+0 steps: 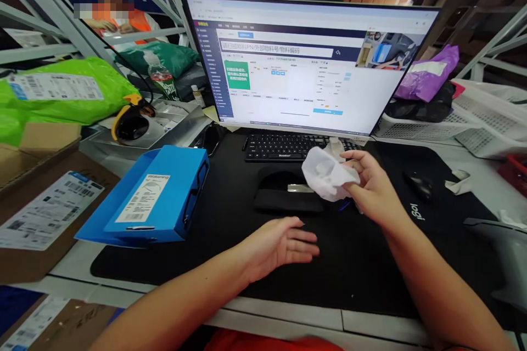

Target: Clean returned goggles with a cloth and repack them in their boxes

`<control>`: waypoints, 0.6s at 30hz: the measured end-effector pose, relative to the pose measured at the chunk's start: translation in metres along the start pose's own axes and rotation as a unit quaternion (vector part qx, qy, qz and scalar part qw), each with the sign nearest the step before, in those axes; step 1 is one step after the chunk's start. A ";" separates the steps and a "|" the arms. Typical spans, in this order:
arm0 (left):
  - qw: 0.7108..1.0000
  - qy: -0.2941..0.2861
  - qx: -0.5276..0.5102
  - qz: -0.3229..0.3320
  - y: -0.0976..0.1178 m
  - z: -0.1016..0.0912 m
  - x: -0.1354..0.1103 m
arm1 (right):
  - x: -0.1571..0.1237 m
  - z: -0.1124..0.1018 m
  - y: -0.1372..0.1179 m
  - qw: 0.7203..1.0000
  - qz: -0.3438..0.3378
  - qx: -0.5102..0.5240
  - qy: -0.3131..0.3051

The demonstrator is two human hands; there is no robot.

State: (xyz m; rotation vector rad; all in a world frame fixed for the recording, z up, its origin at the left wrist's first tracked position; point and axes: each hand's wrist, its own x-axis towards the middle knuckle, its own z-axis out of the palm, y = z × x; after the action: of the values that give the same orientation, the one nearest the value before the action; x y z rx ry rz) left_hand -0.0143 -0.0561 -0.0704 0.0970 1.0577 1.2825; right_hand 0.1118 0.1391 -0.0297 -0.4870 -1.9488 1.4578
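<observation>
My right hand (370, 186) pinches a crumpled white translucent wrapping (327, 173), raised in front of the keyboard. Palm turned sideways and fingers stretched out, my left hand (284, 244) holds nothing above the black desk mat (325, 279). Just beyond it, a black case-like object (280, 194) with a shiny pale strip lies on the mat; its exact kind I cannot make out. The wrapping partly covers that object's right end. To the left, a blue box (164, 192) with a white label rests on the mat's edge, its flap spread to the left.
A monitor (288, 66) stands behind the keyboard (284, 146). Cardboard boxes (53, 214) and a green parcel (69, 90) fill the left side. At right are a mouse (418, 185), a grey scanner-like device (502, 258) and white baskets (477, 115). Another person (140, 22) is behind the rack.
</observation>
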 end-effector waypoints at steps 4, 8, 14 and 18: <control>0.963 -0.106 0.214 0.122 -0.002 -0.005 -0.013 | -0.011 0.017 -0.007 0.999 -0.037 -0.018 -0.027; 0.924 -0.099 0.264 0.258 -0.002 -0.014 -0.004 | -0.027 0.032 -0.023 0.994 -0.058 0.078 -0.047; 0.963 -0.139 0.035 0.228 0.001 -0.014 0.007 | -0.051 0.053 -0.029 0.977 -0.055 0.161 -0.131; 0.957 -0.125 0.028 0.261 0.002 -0.016 0.008 | -0.049 0.054 -0.027 0.986 -0.067 0.081 -0.128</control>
State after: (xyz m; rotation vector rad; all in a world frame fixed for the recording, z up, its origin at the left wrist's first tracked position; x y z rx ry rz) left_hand -0.0276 -0.0566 -0.0824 0.6004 0.8739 1.6608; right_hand 0.1122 0.0609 -0.0276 -0.0958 -1.9919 1.6388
